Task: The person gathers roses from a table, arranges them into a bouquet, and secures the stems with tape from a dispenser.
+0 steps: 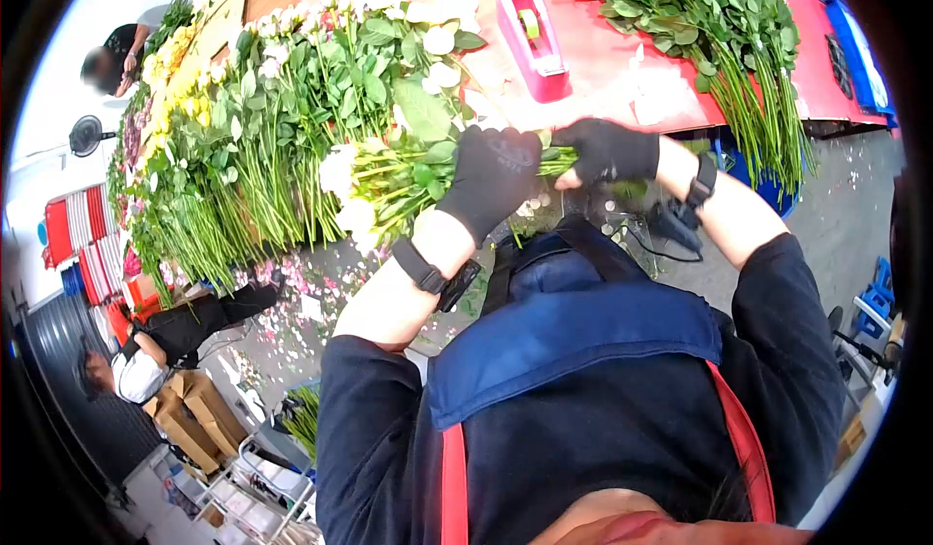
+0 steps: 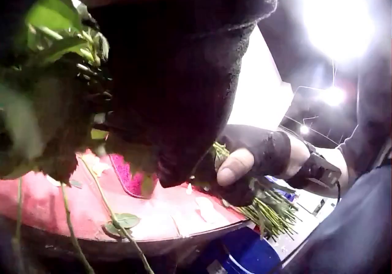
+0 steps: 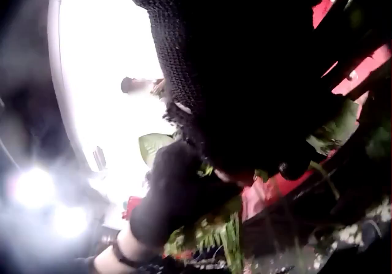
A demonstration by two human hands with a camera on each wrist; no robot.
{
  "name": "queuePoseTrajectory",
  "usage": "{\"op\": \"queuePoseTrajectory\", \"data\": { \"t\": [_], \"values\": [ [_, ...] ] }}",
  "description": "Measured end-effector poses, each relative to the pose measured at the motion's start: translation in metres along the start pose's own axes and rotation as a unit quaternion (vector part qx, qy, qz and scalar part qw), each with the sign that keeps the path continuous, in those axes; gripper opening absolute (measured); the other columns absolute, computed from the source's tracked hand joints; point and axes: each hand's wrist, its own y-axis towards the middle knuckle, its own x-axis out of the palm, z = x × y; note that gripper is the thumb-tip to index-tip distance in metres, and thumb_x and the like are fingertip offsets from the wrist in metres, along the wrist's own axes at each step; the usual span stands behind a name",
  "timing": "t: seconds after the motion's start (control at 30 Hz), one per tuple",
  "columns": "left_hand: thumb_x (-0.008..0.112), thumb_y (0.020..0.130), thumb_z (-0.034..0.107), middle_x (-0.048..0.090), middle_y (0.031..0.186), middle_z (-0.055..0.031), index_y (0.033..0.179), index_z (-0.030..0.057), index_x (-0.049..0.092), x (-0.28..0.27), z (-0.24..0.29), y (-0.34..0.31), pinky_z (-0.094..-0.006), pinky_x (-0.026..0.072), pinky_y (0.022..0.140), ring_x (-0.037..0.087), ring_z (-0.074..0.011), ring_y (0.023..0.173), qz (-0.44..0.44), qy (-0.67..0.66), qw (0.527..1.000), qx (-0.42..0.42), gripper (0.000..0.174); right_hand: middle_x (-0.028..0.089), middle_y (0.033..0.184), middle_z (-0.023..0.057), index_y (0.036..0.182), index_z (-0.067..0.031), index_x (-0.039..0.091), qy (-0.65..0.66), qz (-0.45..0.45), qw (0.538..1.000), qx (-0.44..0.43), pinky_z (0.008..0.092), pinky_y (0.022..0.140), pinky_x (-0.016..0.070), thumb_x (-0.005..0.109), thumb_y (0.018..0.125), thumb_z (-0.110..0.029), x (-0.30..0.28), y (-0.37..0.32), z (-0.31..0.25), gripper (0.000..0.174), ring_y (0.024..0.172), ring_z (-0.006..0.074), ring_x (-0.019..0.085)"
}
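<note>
Both hands wear black fingerless gloves. My left hand (image 1: 494, 177) grips a bunch of flowers (image 1: 403, 177) around its stems, with the leaves and pale blooms pointing left. Close beside it, my right hand (image 1: 612, 153) holds the stem ends (image 1: 556, 161) of the same bunch. In the left wrist view, the right hand (image 2: 248, 164) has its thumb pressed along the stems, and the dark left glove fills the middle. The right wrist view is mostly covered by the right glove (image 3: 239, 72), with the left hand (image 3: 177, 185) below it.
Long-stemmed roses (image 1: 292, 107) lie piled on the table's left. A pink tape dispenser (image 1: 533, 44) stands on the red tabletop (image 1: 603, 88). Another leafy pile (image 1: 719, 30) hangs over the right edge, above a blue bucket (image 2: 245, 252). Petals litter the floor; another person (image 1: 146, 360) is at left.
</note>
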Motion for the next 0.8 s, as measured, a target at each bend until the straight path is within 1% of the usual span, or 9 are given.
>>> {"op": "queuePoseTrajectory", "data": {
  "t": [0.13, 0.23, 0.33, 0.4, 0.43, 0.53, 0.63, 0.7, 0.8],
  "values": [
    [0.066, 0.075, 0.037, 0.066, 0.074, -0.0106, 0.087, 0.013, 0.064, 0.007, 0.0, 0.03, -0.0424, 0.0497, 0.062, 0.067, -0.0286, 0.07, -0.049, -0.058, 0.997, -0.021, 0.027, 0.06, 0.083, 0.0124, 0.118, -0.0082, 0.06, 0.107, 0.123, 0.982, 0.092, 0.0342, 0.068, 0.0476, 0.067, 0.082, -0.038, -0.062, 0.024, 0.045, 0.047, 0.076, 0.0204, 0.06],
    [0.064, 0.075, 0.039, 0.066, 0.076, -0.0137, 0.085, 0.0111, 0.065, 0.02, -0.007, 0.054, -0.0441, 0.0504, 0.063, 0.066, -0.0316, 0.075, -0.043, -0.098, 0.994, -0.027, 0.029, 0.064, 0.079, 0.0209, 0.09, -0.0047, 0.066, -0.269, 0.199, 0.942, 0.018, 0.0433, 0.074, 0.0488, 0.052, 0.086, -0.043, -0.076, 0.071, 0.11, 0.041, 0.076, 0.0364, 0.063],
    [0.063, 0.075, 0.037, 0.067, 0.079, -0.0152, 0.085, 0.0094, 0.066, 0.023, -0.009, 0.069, -0.0443, 0.0514, 0.066, 0.066, -0.0321, 0.077, -0.07, -0.134, 0.988, -0.035, 0.029, 0.063, 0.08, 0.0196, 0.079, -0.0057, 0.065, -0.292, 0.317, 0.899, -0.078, 0.0436, 0.073, 0.0493, 0.055, 0.081, -0.033, -0.056, 0.085, 0.103, 0.03, 0.075, 0.0369, 0.062],
    [0.062, 0.075, 0.045, 0.068, 0.089, -0.015, 0.092, 0.0087, 0.068, 0.011, -0.012, 0.074, -0.0415, 0.0516, 0.075, 0.066, -0.0312, 0.086, -0.101, -0.149, 0.982, -0.06, 0.04, 0.061, 0.071, 0.0217, 0.076, -0.0037, 0.062, -0.198, 0.367, 0.903, -0.106, 0.0455, 0.067, 0.0484, 0.057, 0.081, -0.028, -0.048, 0.048, 0.04, 0.025, 0.07, 0.0393, 0.061],
    [0.061, 0.076, 0.048, 0.069, 0.094, -0.0149, 0.095, 0.0084, 0.069, 0.007, -0.014, 0.075, -0.0401, 0.0517, 0.079, 0.067, -0.0307, 0.09, -0.117, -0.156, 0.978, -0.076, 0.045, 0.059, 0.069, 0.0218, 0.074, -0.0022, 0.06, -0.068, 0.318, 0.942, 0.087, 0.0438, 0.065, 0.048, 0.059, 0.081, -0.031, -0.031, 0.023, -0.004, 0.03, 0.068, 0.0376, 0.061],
    [0.069, 0.069, 0.046, 0.068, 0.093, -0.0174, 0.093, 0.0036, 0.069, 0.012, -0.032, 0.078, -0.0388, 0.0503, 0.079, 0.067, -0.029, 0.087, -0.154, -0.338, 0.927, -0.046, 0.049, 0.059, 0.071, 0.0144, 0.08, -0.0007, 0.062, 0.056, 0.331, 0.941, -0.031, 0.0364, 0.066, 0.0463, 0.058, 0.09, -0.026, 0.026, -0.026, 0.006, 0.027, 0.066, 0.0258, 0.058],
    [0.078, 0.063, 0.045, 0.067, 0.087, -0.0181, 0.095, 0.0002, 0.069, 0.005, -0.023, 0.055, -0.0364, 0.0488, 0.077, 0.066, -0.0252, 0.085, -0.182, -0.506, 0.842, 0.046, 0.055, 0.068, 0.084, 0.0097, 0.091, -0.0005, 0.066, 0.263, 0.349, 0.899, 0.026, 0.0319, 0.076, 0.0488, 0.063, 0.087, -0.017, 0.042, -0.028, 0.023, 0.017, 0.082, 0.0193, 0.064],
    [0.067, 0.074, 0.058, 0.068, 0.087, -0.0168, 0.098, 0.0068, 0.07, -0.009, -0.005, 0.04, -0.0338, 0.0502, 0.075, 0.066, -0.0276, 0.081, -0.135, -0.386, 0.912, -0.039, 0.057, 0.066, 0.1, 0.0062, 0.109, -0.001, 0.062, 0.073, 0.376, 0.923, -0.035, 0.0296, 0.081, 0.0488, 0.066, 0.087, -0.017, 0.054, -0.02, 0.06, 0.028, 0.092, 0.0132, 0.06],
    [0.065, 0.072, 0.064, 0.063, 0.072, -0.0154, 0.084, 0.0066, 0.068, -0.018, 0.017, 0.023, -0.039, 0.0508, 0.066, 0.065, -0.0313, 0.071, -0.035, -0.215, 0.976, -0.011, 0.059, 0.061, 0.113, 0.0062, 0.121, -0.0073, 0.056, 0.206, 0.384, 0.898, -0.061, 0.0303, 0.087, 0.0476, 0.068, 0.083, -0.013, 0.035, -0.009, 0.062, 0.04, 0.103, 0.0145, 0.056]
  ]
}}
